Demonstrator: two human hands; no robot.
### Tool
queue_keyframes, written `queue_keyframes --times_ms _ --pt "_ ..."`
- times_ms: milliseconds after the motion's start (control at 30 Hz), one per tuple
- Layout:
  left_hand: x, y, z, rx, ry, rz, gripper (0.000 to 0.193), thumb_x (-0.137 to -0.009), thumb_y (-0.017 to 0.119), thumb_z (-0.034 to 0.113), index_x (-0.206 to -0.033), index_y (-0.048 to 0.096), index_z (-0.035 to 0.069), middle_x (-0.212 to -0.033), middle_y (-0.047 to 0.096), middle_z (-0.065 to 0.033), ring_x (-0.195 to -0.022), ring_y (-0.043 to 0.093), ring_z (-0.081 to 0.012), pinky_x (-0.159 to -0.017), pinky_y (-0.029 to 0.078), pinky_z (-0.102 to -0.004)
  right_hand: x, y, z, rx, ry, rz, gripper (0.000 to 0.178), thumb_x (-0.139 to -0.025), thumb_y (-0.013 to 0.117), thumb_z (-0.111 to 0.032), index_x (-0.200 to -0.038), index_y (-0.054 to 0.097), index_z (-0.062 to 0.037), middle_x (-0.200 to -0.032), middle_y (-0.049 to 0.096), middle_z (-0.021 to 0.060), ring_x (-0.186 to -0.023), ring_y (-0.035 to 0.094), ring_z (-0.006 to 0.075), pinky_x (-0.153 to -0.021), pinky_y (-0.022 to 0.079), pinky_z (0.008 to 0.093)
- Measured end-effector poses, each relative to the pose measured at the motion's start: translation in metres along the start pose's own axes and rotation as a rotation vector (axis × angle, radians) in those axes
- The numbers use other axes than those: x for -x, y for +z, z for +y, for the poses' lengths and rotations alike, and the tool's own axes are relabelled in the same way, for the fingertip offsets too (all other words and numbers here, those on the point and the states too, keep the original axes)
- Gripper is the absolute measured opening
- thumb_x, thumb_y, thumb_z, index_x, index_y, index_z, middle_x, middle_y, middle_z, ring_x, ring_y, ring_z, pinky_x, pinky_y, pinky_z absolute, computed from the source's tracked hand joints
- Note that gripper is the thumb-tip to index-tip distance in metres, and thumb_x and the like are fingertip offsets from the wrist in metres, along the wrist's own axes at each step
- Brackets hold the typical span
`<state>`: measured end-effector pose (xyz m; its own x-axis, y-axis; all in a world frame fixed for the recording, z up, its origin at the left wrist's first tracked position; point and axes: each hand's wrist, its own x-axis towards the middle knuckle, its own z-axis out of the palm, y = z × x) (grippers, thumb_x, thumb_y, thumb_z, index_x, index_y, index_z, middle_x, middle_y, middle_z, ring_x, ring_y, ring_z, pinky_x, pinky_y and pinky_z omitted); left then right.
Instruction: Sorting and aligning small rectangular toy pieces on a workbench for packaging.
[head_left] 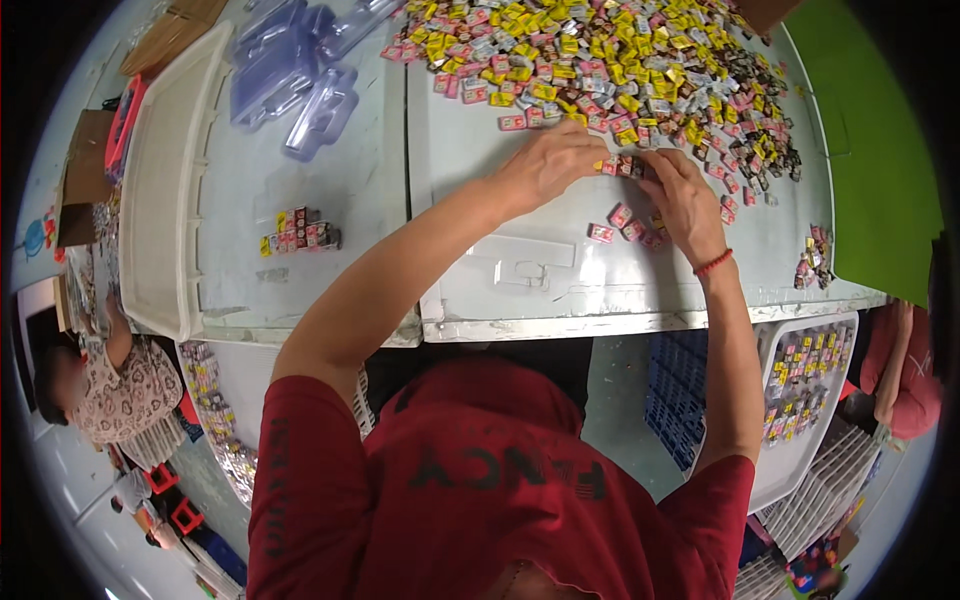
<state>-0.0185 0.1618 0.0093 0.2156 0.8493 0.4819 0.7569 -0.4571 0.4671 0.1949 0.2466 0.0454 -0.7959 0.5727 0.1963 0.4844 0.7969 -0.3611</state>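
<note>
The largest thing is the pale grey table with a dark seam across its top (450,150); its width seems to let finished and unfinished pieces lie apart. On its far right half spreads the broad heap of small shiny pink, yellow, silver and brown packets (600,50), probably kept there because both hands can reach its near edge. At the left side lies the long shallow white plastic tray (170,180), and beside it the clear, bluish moulded plastic containers (270,80), perhaps put aside to leave the working place free. The flat transparent plastic piece (520,262) lies near the front edge, below the left forearm.

The left hand (552,160) and the right hand (688,200) face each other, slightly apart, with bent fingers at the two ends of a short row of small packets (620,166). This seems a way to keep the row straight from both sides; whether either hand is really pinching it, I cannot tell. A small neat block of packets (300,230) stands alone on the left half, maybe to avoid mixing. The smallest are the loose pink packets (620,215), close below the row, within easy reach.
</note>
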Motion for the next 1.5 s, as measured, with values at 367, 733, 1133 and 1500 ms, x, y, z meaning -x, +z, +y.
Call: queue_keyframes --times_ms 367,733,1133,1500 --pt "0.106 -0.075 0.062 0.034 -0.116 -0.069 0.024 -0.078 0.067 0.006 -0.101 0.062 0.0 -0.103 0.062 -0.0074 -0.095 0.057 -0.0251 -0.078 0.052 -0.0338 0.04 0.02 -0.123 -0.103 -0.019 -0.007 0.03 -0.074 0.07 -0.007 -0.104 0.063 -0.0042 -0.102 0.061 0.0095 -0.087 0.06 0.0292 -0.073 0.052 0.0358" --pt "0.137 -0.051 0.065 -0.068 -0.195 0.128 0.021 -0.074 0.07 0.002 -0.095 0.067 -0.001 -0.104 0.065 -0.0106 -0.094 0.06 -0.0245 -0.08 0.053 -0.0326 0.051 0.054 -0.131 -0.119 0.004 0.195 0.026 -0.07 0.073 -0.005 -0.095 0.065 -0.0027 -0.095 0.065 0.0106 -0.085 0.06 0.0298 -0.081 0.048 0.0391" --pt "0.146 -0.039 0.082 -0.169 -0.253 0.173 0.029 -0.077 0.066 0.001 -0.105 0.061 -0.003 -0.116 0.061 -0.0149 -0.114 0.055 -0.0318 -0.095 0.046 -0.0402 0.064 0.071 -0.139 -0.126 0.013 0.421 0.024 -0.07 0.073 -0.001 -0.093 0.066 0.0009 -0.098 0.062 0.0108 -0.086 0.058 0.0286 -0.08 0.046 0.0383" --pt "0.142 -0.047 0.094 -0.226 -0.327 -0.123 0.062 -0.079 0.07 0.021 -0.129 0.044 -0.005 -0.141 0.04 -0.0171 -0.133 0.034 -0.032 -0.108 0.03 -0.0436 0.092 0.062 -0.151 0.161 0.137 0.073 0.059 -0.087 0.059 -0.034 -0.135 0.045 -0.002 -0.141 0.043 0.0121 -0.136 0.031 0.0338 -0.11 0.02 0.0546"
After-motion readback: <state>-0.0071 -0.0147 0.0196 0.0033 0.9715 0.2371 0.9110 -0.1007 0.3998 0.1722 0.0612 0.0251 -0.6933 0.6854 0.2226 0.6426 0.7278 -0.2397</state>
